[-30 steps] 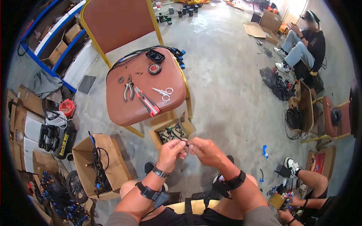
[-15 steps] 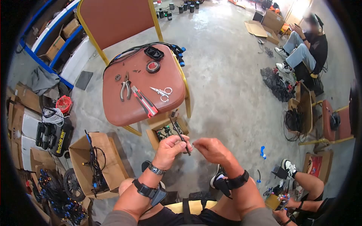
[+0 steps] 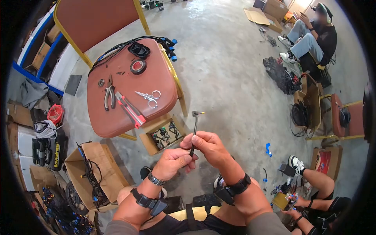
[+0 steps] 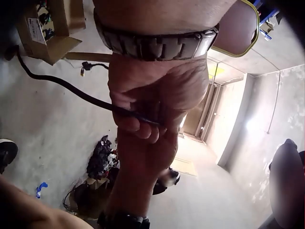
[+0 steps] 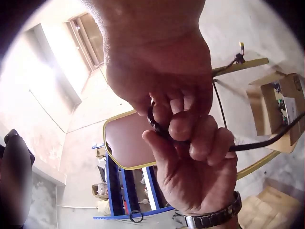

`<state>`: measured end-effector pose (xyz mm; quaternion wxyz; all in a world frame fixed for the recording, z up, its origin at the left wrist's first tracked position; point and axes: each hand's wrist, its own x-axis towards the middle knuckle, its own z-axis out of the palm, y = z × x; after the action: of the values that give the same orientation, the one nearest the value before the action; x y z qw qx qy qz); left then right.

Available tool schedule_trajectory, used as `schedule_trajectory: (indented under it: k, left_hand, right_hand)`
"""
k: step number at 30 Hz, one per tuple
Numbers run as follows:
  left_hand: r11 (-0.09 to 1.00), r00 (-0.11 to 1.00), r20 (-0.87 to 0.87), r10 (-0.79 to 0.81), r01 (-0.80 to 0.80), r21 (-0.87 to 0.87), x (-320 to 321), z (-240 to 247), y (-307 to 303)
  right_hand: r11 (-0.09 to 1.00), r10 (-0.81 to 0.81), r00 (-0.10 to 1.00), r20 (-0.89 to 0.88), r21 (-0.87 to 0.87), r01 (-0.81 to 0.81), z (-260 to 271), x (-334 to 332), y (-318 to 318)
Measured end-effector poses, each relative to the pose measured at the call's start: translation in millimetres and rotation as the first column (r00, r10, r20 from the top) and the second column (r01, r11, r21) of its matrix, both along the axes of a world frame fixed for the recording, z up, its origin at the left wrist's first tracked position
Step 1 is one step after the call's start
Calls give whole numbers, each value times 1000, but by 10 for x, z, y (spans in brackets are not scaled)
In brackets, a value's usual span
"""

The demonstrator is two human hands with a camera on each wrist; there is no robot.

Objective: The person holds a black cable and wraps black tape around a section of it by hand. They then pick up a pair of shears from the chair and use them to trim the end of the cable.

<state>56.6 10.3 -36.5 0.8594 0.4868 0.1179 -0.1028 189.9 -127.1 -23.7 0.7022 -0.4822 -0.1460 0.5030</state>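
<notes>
Between the two hands a short black cable (image 3: 195, 126) stands up, its far end bent over to a small connector with a yellow tip (image 3: 201, 112). My right hand (image 3: 209, 148) pinches the cable between thumb and fingers, above the left. Lower down, my left hand (image 3: 172, 162) grips the same cable with curled fingers, and its wrist carries a metal watch (image 3: 156, 179). In the right wrist view the hands meet, and a black cable length (image 5: 267, 142) runs out past the left fingers. The left wrist view shows the cable (image 4: 71, 89) leaving the curled fingers.
On the chair seat (image 3: 129, 86) ahead lie pliers (image 3: 109, 94), a red utility knife (image 3: 130, 111), scissors (image 3: 149, 98) and a tape roll (image 3: 138, 67). Below it stands a carton (image 3: 147, 141) of small connectors. Another carton (image 3: 100, 164) holds cables. Two people sit at the right.
The right hand let go of the cable, moved apart, then took hold of it again higher up. The yellow-tipped end now shows above the hands. The head view has shifted, moving the chair left.
</notes>
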Motion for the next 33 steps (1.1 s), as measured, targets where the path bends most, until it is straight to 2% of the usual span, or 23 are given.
schedule_trajectory:
  k: [2, 3, 8, 10, 12, 14, 16, 18, 21, 24, 27, 29, 33]
  left_hand:
    - [996, 997, -18, 74, -73, 50, 27, -15, 36]
    - [990, 990, -10, 141, -141, -5, 58, 30, 8]
    - [991, 991, 27, 130, -130, 29, 124, 32, 91]
    - [990, 991, 19, 135, -135, 43, 103, 4, 81]
    - [963, 963, 27, 267, -266, -38, 118, -33, 55]
    - [965, 965, 28, 262, -261, -23, 94, -91, 59]
    - [948, 951, 37, 308, -303, -99, 110, -77, 61]
    - [947, 947, 56, 316, -311, -85, 126, -40, 62]
    - [939, 941, 34, 337, -334, -80, 100, -49, 48]
    - [945, 945, 23, 325, -324, -51, 69, -49, 61]
    - [942, 942, 42, 334, -335, 23, 46, -44, 71]
    - [935, 946, 32, 323, -325, 142, 35, -35, 79]
    - [921, 943, 63, 327, -333, 203, 29, -22, 71]
  right_hand:
    - [998, -49, 998, -24, 35, 50, -67, 46, 11]
    - [994, -92, 995, -25, 52, 93, -97, 57, 13]
    - [980, -162, 981, -109, 95, 173, -151, 76, 71]
    - [975, -184, 982, -53, 121, 189, -108, 71, 93]
    - [978, -164, 979, -122, 109, 177, -106, 113, 106]
    - [980, -173, 981, -89, 87, 181, -77, 94, 98]
    - [984, -149, 985, -83, 91, 156, -74, 83, 95]
    - [990, -134, 986, -103, 35, 139, -48, 67, 111]
    - [994, -85, 988, -130, 60, 93, -63, 58, 105]
    - [996, -59, 991, -119, 56, 66, -40, 53, 86]
    - [995, -70, 992, -110, 59, 76, -57, 30, 85]
    - [994, -77, 991, -109, 67, 84, -89, 18, 81]
    - [997, -75, 995, -62, 30, 77, -130, 20, 72]
